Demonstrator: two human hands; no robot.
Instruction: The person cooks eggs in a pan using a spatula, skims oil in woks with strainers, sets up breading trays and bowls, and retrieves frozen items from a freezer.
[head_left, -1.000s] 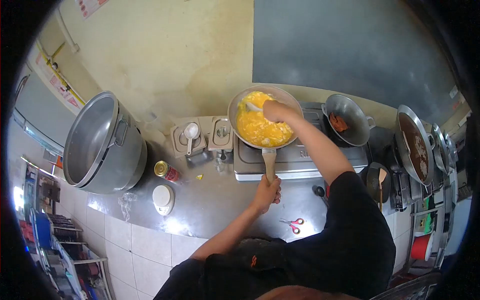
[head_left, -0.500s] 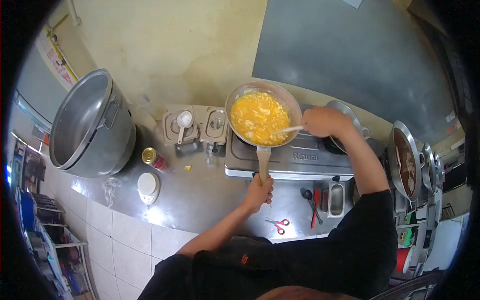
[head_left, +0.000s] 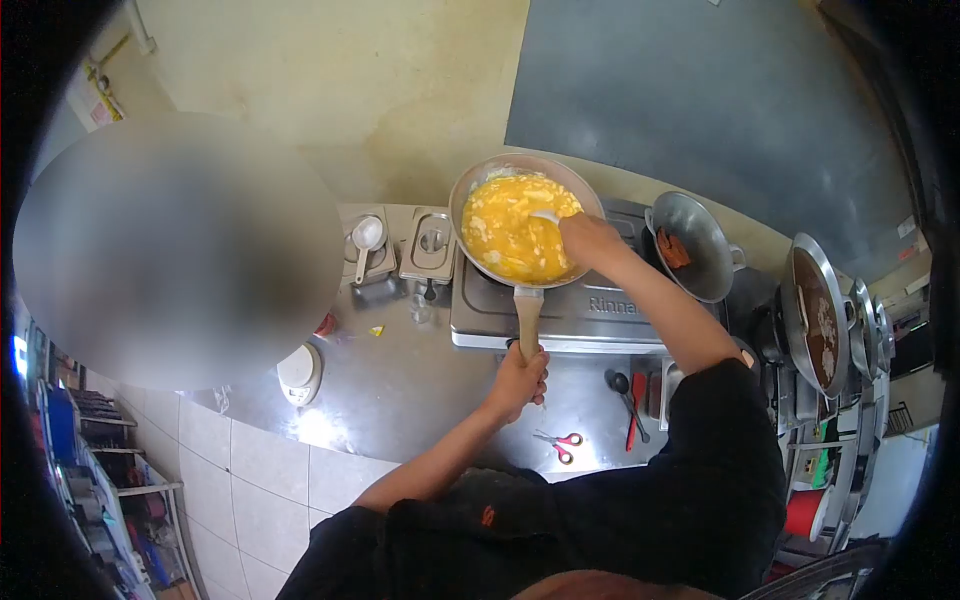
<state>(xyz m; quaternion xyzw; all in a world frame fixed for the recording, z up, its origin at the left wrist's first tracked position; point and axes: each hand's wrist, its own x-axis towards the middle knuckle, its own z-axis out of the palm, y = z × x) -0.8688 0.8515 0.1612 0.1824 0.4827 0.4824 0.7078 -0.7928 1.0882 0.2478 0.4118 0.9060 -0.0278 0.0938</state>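
Observation:
My left hand (head_left: 521, 382) is wrapped round the beige handle of a frying pan (head_left: 575, 180), which sits over the left side of a Rinnai gas stove (head_left: 490, 325). Yellow beaten egg with pale set curds (head_left: 510, 235) fills the pan. Over the pan's right side, my right hand (head_left: 592, 240) is closed on a light-coloured spatula (head_left: 545, 215). Its pale end shows in the egg, and my fingers hide most of the rest. To the right stands a wok (head_left: 705, 235) with reddish-brown pieces (head_left: 673, 248) in it.
Lidded steel containers (head_left: 430, 245) stand left of the stove, a white measuring spoon (head_left: 368, 235) on one. A white scale (head_left: 300, 375), scissors (head_left: 560, 442), a black ladle (head_left: 622, 385) and a red spatula (head_left: 636, 410) lie nearer me. Far right is a large brown-filled pan (head_left: 820, 320). A blurred patch covers the left.
My right hand has moved left and in over the pan, carrying the spatula to the egg's upper right. The wok's contents now show. My left hand stays on the handle.

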